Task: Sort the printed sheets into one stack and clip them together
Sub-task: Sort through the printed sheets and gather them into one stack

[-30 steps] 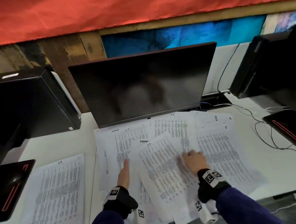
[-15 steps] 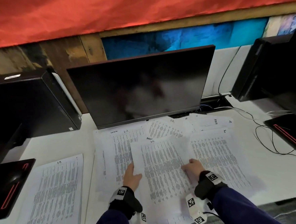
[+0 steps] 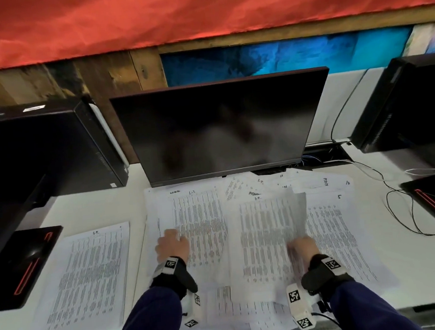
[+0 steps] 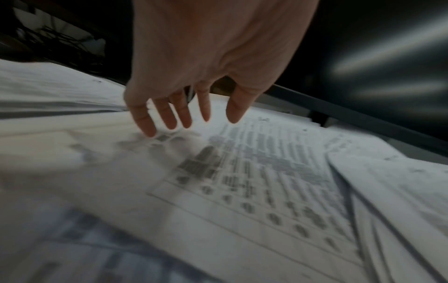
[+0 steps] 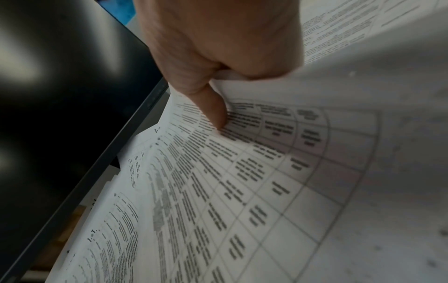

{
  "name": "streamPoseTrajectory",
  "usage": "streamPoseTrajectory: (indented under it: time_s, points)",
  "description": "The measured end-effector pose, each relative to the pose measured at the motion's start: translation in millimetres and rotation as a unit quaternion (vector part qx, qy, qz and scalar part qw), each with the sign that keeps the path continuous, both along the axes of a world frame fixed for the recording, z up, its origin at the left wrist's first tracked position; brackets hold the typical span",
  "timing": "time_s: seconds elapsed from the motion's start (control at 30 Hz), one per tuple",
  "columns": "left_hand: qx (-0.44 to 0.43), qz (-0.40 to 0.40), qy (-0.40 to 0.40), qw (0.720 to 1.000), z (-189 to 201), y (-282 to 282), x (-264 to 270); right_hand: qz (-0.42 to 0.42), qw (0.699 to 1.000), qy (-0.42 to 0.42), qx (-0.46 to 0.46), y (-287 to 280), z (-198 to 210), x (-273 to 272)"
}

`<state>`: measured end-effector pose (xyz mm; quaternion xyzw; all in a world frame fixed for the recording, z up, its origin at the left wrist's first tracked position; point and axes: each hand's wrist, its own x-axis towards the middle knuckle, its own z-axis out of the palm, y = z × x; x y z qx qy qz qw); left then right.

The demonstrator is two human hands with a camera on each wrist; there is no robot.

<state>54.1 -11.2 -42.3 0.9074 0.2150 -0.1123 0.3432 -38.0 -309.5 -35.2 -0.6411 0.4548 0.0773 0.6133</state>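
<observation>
Nearest the table edge, at 6 o'clock, loose sheet ends (image 3: 263, 324) overhang with nothing holding them. Right hand (image 3: 301, 246) at 5 o'clock has its fingers closed on the right edge of the lifted sheet (image 3: 267, 233): in the right wrist view the thumb (image 5: 213, 107) lies on the printed face and the paper edge runs into the curled fist, so that edge is peeled up and bowed. Left hand (image 3: 172, 246) at 7 o'clock is open, fingers (image 4: 145, 122) spread and pointing down with the tips at or just over the left sheet (image 3: 202, 217); contact unclear, frame is blurred. Rest of the printed sheets (image 3: 326, 224) are fanned and overlapping from 10 to 2 o'clock, up to the monitor (image 3: 221, 123). One separate sheet (image 3: 90, 271) sits apart at 8 o'clock on the table (image 3: 91, 209). Judgement: thin, light, floppy paper, slick sheet on sheet, creases easily; a one-edge pinch lets it sag, so better to slide sheets flat and take hold at two opposite edges or near a corner with the other hand supporting. Overhanging ends could slip off when the pile shifts. Sorting looks early, nothing squared into one stack yet. No clip visible in any view. Cables (image 3: 399, 203) at 2 o'clock and the black towers (image 3: 48, 151) at 10 and 2 are clear of the paper.
</observation>
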Motion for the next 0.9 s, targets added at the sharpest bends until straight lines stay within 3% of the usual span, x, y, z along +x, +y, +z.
streamPoseTrajectory:
  time_s: [0.1, 0.27, 0.37, 0.47, 0.6, 0.73, 0.83, 0.9]
  points:
    - [0.007, 0.032, 0.070, 0.997, -7.6, 29.5, 1.2, 0.020, 1.000, -0.016, 0.012, 10.2, 3.6, 7.2]
    - [-0.100, 0.061, 0.093, 0.989, -23.9, 45.0, 6.4, 0.076, 0.995, -0.029, 0.054, 57.8, -7.6, 36.0]
    - [-0.142, 0.027, 0.110, 0.983, -35.1, 53.6, 11.3, 0.095, 0.992, -0.029, 0.079, 86.0, -1.3, 45.4]
    - [-0.182, 0.000, 0.098, 0.978, -30.9, 59.7, 7.7, 0.113, 0.988, -0.011, 0.103, 107.3, -6.1, 50.5]
    - [-0.156, 0.010, 0.058, 0.986, -31.2, 64.8, 4.7, 0.077, 0.991, -0.009, 0.109, 118.5, -9.1, 48.0]
    - [-0.061, 0.015, -0.010, 0.998, -23.2, 56.8, 5.4, 0.000, 1.000, -0.016, 0.001, 98.1, -11.4, 36.9]
    - [-0.058, -0.030, -0.024, 0.998, -16.8, 38.5, 9.7, 0.015, 0.984, 0.100, -0.148, 77.2, -10.5, 29.1]
    - [-0.068, -0.068, 0.003, 0.995, -16.8, 26.8, 14.6, 0.009, 0.979, 0.115, -0.169, 69.8, -8.9, 29.6]
